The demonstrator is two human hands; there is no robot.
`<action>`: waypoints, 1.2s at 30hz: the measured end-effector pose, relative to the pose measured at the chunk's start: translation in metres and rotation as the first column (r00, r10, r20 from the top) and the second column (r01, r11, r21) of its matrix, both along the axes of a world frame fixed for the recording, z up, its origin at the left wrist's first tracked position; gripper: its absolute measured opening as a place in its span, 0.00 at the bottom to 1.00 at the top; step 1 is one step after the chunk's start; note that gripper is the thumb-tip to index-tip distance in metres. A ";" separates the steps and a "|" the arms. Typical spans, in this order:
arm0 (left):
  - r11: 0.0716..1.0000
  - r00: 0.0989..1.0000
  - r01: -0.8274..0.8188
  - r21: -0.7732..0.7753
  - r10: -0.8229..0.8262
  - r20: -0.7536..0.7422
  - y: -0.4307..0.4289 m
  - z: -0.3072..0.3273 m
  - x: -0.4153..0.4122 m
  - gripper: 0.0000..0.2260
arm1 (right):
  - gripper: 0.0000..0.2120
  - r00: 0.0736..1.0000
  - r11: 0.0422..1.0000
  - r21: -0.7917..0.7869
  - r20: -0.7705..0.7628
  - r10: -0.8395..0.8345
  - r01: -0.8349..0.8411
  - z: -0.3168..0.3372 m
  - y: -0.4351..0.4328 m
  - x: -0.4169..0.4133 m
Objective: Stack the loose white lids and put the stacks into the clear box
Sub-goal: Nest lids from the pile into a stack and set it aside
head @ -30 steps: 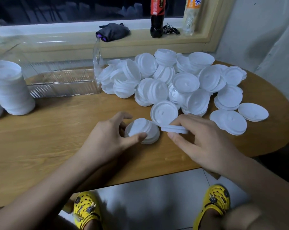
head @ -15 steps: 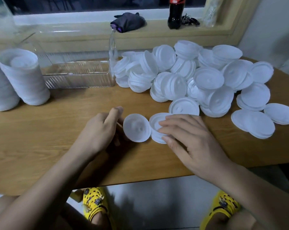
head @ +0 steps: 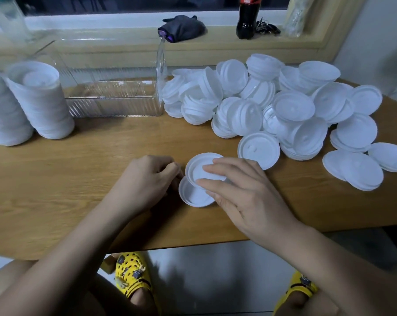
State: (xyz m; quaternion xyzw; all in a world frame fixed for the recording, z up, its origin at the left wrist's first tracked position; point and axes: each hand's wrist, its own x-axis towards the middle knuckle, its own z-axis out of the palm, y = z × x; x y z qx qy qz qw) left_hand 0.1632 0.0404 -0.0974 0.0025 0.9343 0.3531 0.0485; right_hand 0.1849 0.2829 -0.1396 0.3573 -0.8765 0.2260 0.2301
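On the table point(head: 67, 179), the left hand point(head: 147, 179) curls at 9 o'clock of the bottom lid point(head: 193, 197), its grip hidden so I cannot tell, the right hand point(head: 245, 195) lays a spread grip on the top lid point(head: 195, 167), and farther off sit the lid pile point(head: 284, 106) at 1 o'clock and the clear box point(head: 113, 108) at 11.

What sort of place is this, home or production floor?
Most likely a home or informal room, not a factory: a wooden table beside a window sill, a cola bottle and what look like keys on the sill, and yellow clogs on the person's feet.
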 end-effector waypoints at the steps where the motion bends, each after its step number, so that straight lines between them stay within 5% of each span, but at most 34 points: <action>1: 1.000 0.999 0.003 -0.005 -0.004 -0.040 -0.001 -0.002 -0.002 0.13 | 0.11 1.000 1.000 0.028 -0.010 0.015 -0.015 -0.003 -0.003 -0.001; 11: 0.976 0.935 0.192 0.102 -0.151 -0.320 0.002 -0.024 0.005 0.09 | 0.14 0.997 0.995 0.074 0.044 0.059 -0.062 0.002 -0.001 0.010; 17: 0.979 0.932 0.193 0.071 -0.160 -0.325 0.001 -0.023 0.003 0.08 | 0.18 0.989 0.988 0.108 0.088 -0.122 0.112 0.018 0.031 -0.001; 25: 0.896 0.866 0.440 -0.066 -0.443 -0.231 0.003 -0.021 0.015 0.40 | 0.22 0.978 0.930 0.330 0.074 -0.196 0.161 0.013 0.048 -0.004; 32: 0.873 0.824 0.469 -0.135 -0.487 -0.288 0.011 -0.024 0.015 0.34 | 0.11 0.988 0.942 0.302 -0.021 -0.150 0.149 0.013 0.048 -0.006; 36: 0.869 0.825 0.469 -0.159 -0.495 -0.271 0.011 -0.025 0.015 0.37 | 0.20 0.979 0.938 0.303 0.060 -0.196 0.169 0.015 0.047 -0.005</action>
